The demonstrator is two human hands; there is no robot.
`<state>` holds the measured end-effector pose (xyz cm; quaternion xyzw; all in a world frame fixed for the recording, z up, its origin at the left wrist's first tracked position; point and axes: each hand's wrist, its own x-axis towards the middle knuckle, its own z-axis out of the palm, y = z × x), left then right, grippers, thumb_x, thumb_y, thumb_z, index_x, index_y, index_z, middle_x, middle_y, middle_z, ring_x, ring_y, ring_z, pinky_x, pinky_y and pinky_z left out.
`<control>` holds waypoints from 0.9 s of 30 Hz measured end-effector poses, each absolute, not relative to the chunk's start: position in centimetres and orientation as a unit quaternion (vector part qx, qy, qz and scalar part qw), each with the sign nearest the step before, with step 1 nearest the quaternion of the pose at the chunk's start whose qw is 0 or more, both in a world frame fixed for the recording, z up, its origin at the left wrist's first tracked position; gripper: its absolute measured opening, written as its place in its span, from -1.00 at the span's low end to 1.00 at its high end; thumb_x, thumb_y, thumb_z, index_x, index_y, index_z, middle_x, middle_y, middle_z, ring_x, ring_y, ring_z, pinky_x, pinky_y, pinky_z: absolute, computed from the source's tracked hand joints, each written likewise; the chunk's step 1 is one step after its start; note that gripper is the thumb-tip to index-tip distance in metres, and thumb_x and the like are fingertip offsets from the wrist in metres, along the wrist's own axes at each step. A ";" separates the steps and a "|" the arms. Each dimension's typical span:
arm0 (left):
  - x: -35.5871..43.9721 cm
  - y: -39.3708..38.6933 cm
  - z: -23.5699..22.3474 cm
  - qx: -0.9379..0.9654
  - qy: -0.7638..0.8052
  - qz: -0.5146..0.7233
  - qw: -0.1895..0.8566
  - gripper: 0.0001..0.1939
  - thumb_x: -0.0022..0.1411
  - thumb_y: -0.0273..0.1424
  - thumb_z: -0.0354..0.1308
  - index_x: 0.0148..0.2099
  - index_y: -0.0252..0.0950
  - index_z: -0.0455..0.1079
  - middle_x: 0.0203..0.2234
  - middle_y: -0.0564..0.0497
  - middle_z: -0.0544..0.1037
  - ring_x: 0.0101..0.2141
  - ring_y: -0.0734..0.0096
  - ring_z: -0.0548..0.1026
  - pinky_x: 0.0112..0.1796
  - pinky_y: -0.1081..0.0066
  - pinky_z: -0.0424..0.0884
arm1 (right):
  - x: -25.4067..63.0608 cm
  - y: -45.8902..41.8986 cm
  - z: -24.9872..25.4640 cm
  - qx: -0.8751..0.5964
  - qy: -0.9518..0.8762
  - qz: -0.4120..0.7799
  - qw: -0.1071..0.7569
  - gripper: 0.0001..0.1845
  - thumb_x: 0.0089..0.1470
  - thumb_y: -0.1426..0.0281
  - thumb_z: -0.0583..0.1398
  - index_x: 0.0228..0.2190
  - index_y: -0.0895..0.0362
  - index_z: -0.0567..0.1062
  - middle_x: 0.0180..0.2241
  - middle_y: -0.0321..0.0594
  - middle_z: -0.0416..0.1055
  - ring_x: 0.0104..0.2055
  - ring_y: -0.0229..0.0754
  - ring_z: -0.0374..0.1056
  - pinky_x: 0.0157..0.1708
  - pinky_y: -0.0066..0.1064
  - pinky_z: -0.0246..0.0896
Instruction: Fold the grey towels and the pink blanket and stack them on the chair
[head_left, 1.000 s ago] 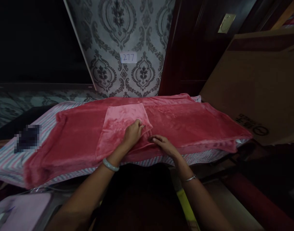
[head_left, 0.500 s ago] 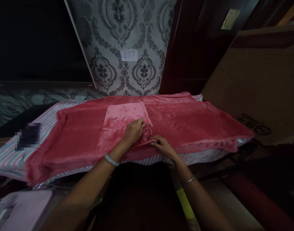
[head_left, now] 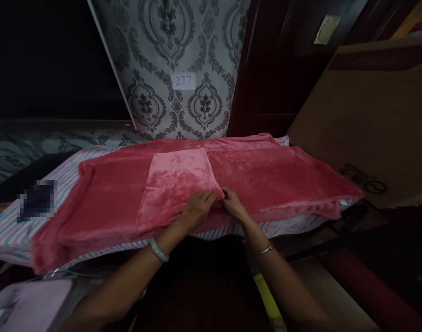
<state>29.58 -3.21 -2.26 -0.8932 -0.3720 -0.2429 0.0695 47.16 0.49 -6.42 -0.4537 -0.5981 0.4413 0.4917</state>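
Observation:
A red plush blanket (head_left: 266,177) lies spread along the table, with a lighter pink folded section (head_left: 178,173) on top near its middle. My left hand (head_left: 197,208) is closed at the near right corner of that section, fingertips pinching its edge. Just to the right, my right hand (head_left: 234,204) is closed too, thumb and fingers pinching the same corner. The two hands' fingertips almost meet there. Exactly how the fabric runs between the fingers is hidden.
Under the blanket is a striped cloth (head_left: 10,240), with a dark blurred object (head_left: 37,200) at left. A large cardboard box (head_left: 377,120) leans at right. Behind are a dark screen (head_left: 55,60), patterned wallpaper with a "277" label (head_left: 183,81), and a dark red door (head_left: 266,69).
My left hand has moved down and right to the folded section's corner. My right hand has shifted slightly up and right. The lifted edge now lies further over toward me.

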 end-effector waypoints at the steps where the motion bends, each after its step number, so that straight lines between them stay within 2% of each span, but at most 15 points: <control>1: 29.6 -3.2 -2.1 -0.887 -0.377 -0.254 0.079 -0.71 0.41 -0.53 -0.09 0.10 -0.31 0.34 -0.17 -0.12 0.50 -0.13 0.22 0.47 -0.06 0.23 0.40 | 47.1 0.7 -6.5 -0.457 -0.596 0.443 0.491 -0.72 -0.24 0.29 0.20 -0.37 0.09 0.49 -0.40 -0.27 0.51 -0.33 -0.18 0.35 -0.22 -0.33 0.30; 5: 29.9 -3.6 -2.1 -0.899 -0.360 -0.225 0.105 -0.71 0.39 -0.55 -0.08 0.06 -0.32 0.38 -0.20 -0.12 0.50 -0.16 0.19 0.47 -0.10 0.23 0.40 | 47.4 1.4 -6.7 -0.470 -0.590 0.448 0.480 -0.75 -0.26 0.22 0.24 -0.47 0.09 0.44 -0.54 -0.33 0.43 -0.47 -0.22 0.27 -0.40 -0.39 0.26; 8: 30.0 -4.1 -3.1 -0.912 -0.350 -0.181 0.117 -0.67 0.37 -0.57 -0.06 0.09 -0.31 0.38 -0.22 -0.12 0.49 -0.18 0.18 0.47 -0.15 0.21 0.42 | 48.1 1.4 -6.6 -0.476 -0.588 0.449 0.476 -0.74 -0.20 0.16 0.21 -0.50 0.09 0.44 -0.57 -0.34 0.39 -0.52 -0.25 0.22 -0.47 -0.41 0.22; 10: 30.1 -4.4 -3.5 -0.911 -0.354 -0.172 0.125 -0.64 0.37 -0.56 -0.04 0.15 -0.32 0.36 -0.22 -0.13 0.49 -0.18 0.16 0.46 -0.16 0.19 0.42 | 48.5 1.1 -6.4 -0.478 -0.587 0.442 0.481 -0.68 -0.12 0.11 0.18 -0.44 0.10 0.47 -0.49 -0.29 0.45 -0.45 -0.22 0.30 -0.39 -0.39 0.28; 13: 30.0 -4.8 -3.5 -0.908 -0.362 -0.165 0.127 -0.62 0.36 -0.55 -0.02 0.18 -0.32 0.35 -0.20 -0.15 0.50 -0.16 0.16 0.45 -0.14 0.19 0.41 | 48.6 0.3 -6.3 -0.474 -0.592 0.429 0.491 -0.58 -0.02 0.05 0.19 -0.26 0.11 0.50 -0.24 -0.18 0.53 -0.20 -0.14 0.40 -0.16 -0.32 0.33; 16: 29.0 -5.7 -3.0 -0.903 -0.374 -0.169 0.126 -0.59 0.35 -0.54 0.01 0.21 -0.30 0.35 -0.06 -0.19 0.49 -0.07 0.12 0.44 -0.09 0.16 0.39 | 48.3 -0.3 -6.6 -0.454 -0.608 0.409 0.507 -0.42 -0.11 0.07 0.30 -0.08 0.11 0.46 -0.06 -0.12 0.50 -0.03 -0.08 0.40 0.03 -0.23 0.29; 18: 27.4 -6.5 -2.8 -0.890 -0.398 -0.182 0.130 -0.57 0.33 -0.54 0.03 0.22 -0.30 0.35 0.02 -0.23 0.47 -0.01 0.08 0.41 -0.05 0.12 0.37 | 48.2 -0.6 -6.8 -0.445 -0.612 0.405 0.513 -0.38 -0.14 0.11 0.32 -0.05 0.11 0.43 -0.03 -0.09 0.49 0.01 -0.05 0.39 0.09 -0.17 0.26; 21: 23.9 -7.8 -2.8 -0.854 -0.460 -0.203 0.132 -0.60 0.33 -0.51 0.03 0.18 -0.29 0.39 0.03 -0.23 0.48 0.00 0.06 0.40 -0.05 0.10 0.35 | 48.2 -0.6 -7.1 -0.443 -0.611 0.419 0.505 -0.42 -0.11 0.12 0.30 -0.06 0.11 0.43 -0.05 -0.07 0.51 0.01 -0.03 0.41 0.11 -0.12 0.26; 25: 19.4 -8.5 -2.8 -0.830 -0.503 -0.200 0.136 -0.69 0.33 -0.42 0.08 0.09 -0.32 0.43 -0.10 -0.21 0.50 -0.08 0.06 0.42 -0.12 0.15 0.35 | 48.3 -0.2 -7.3 -0.451 -0.610 0.423 0.496 -0.42 -0.11 0.13 0.29 -0.05 0.12 0.44 -0.04 -0.06 0.51 0.02 -0.01 0.41 0.12 -0.09 0.26; 27: 18.0 -8.4 -2.9 -0.836 -0.494 -0.193 0.143 -0.74 0.33 -0.43 0.07 0.02 -0.33 0.46 -0.19 -0.18 0.50 -0.14 0.09 0.42 -0.16 0.18 0.35 | 48.4 -0.1 -7.4 -0.455 -0.610 0.418 0.496 -0.41 -0.10 0.13 0.29 -0.03 0.13 0.44 -0.02 -0.05 0.50 0.03 -0.02 0.41 0.13 -0.09 0.26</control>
